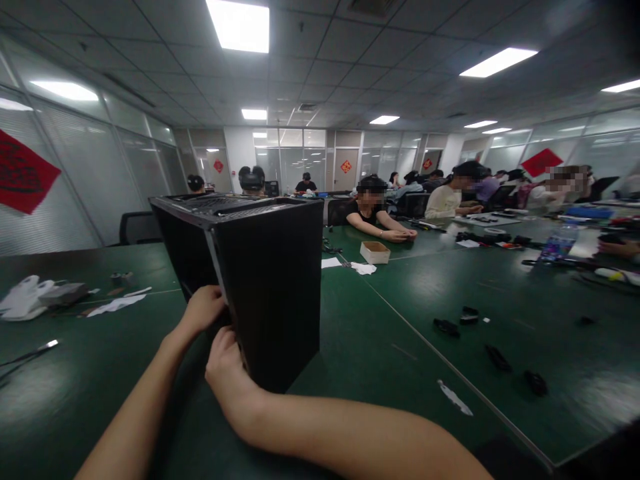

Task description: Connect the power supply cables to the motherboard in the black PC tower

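A black computer case (273, 293) stands upright on the green table (370, 400), with one edge turned towards me and its top showing a vented panel. My left hand (206, 308) is at the near vertical edge, fingers curled against the case's left side. Just below it, my right hand (229, 367) bends round the same edge, its fingers closed and partly hidden. Both hands touch or nearly touch the case. Whatever lies between their fingertips is too dark and covered to make out.
Small black parts (469, 315) lie to the right, near a white strip (455, 398). A small open box (375, 252) stands beyond the case. White plastic bags (27, 297) and a grey block (63, 293) lie at left. Across the table a person (373, 212) sits, arms stretched forward.
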A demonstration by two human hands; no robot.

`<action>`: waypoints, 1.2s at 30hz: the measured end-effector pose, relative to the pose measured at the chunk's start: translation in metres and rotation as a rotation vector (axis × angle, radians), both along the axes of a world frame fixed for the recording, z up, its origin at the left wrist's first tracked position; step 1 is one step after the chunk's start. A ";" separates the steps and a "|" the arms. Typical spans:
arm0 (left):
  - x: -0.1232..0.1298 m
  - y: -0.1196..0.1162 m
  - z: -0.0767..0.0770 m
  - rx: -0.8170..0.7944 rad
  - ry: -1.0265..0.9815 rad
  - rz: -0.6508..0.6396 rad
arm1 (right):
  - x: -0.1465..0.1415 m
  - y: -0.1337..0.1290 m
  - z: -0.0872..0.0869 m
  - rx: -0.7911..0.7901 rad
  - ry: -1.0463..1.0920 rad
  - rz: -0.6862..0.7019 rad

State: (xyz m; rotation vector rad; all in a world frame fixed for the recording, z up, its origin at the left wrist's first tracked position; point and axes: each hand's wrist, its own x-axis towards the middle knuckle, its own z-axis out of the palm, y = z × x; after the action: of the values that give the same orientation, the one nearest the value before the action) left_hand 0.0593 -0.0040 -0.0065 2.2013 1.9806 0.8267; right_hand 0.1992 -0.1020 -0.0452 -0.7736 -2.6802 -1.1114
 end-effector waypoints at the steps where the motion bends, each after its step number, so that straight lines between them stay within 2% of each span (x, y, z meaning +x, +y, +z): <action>1: 0.003 0.000 0.000 -0.012 0.020 0.006 | 0.005 0.001 0.000 0.037 0.047 -0.105; 3: 0.010 0.000 -0.001 -0.029 0.071 0.001 | 0.017 0.006 -0.002 0.101 0.134 -0.201; 7: 0.025 0.000 -0.005 -0.015 0.161 -0.051 | 0.044 0.025 -0.011 0.182 0.255 -0.160; 11: 0.037 -0.001 -0.009 -0.005 0.214 -0.096 | 0.072 0.040 -0.008 0.236 0.233 -0.082; 14: 0.039 -0.004 -0.007 -0.004 0.241 -0.198 | 0.087 0.044 -0.003 0.246 0.233 -0.057; 18: 0.033 -0.007 -0.001 -0.086 0.226 -0.395 | 0.098 0.047 0.000 0.224 0.227 -0.031; 20: 0.031 -0.007 0.000 -0.095 0.244 -0.443 | 0.104 0.051 0.000 0.215 0.225 -0.025; 24: 0.045 -0.007 -0.005 -0.059 0.378 -0.347 | 0.123 0.066 -0.004 0.188 0.193 -0.011; 28: 0.079 -0.015 -0.011 -0.021 0.423 -0.193 | 0.155 0.091 -0.012 0.146 0.179 0.019; 31: 0.108 -0.027 -0.016 0.041 0.461 -0.124 | 0.182 0.109 -0.020 0.116 0.251 0.053; 36: 0.141 -0.045 -0.024 0.128 0.498 -0.107 | 0.213 0.124 -0.030 0.120 0.379 0.091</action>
State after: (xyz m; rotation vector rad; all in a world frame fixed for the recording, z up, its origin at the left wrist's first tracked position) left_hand 0.1999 -0.0488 -0.0302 2.7773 2.0128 0.4286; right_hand 0.4125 0.0224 -0.0752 -0.7465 -2.2895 -0.9792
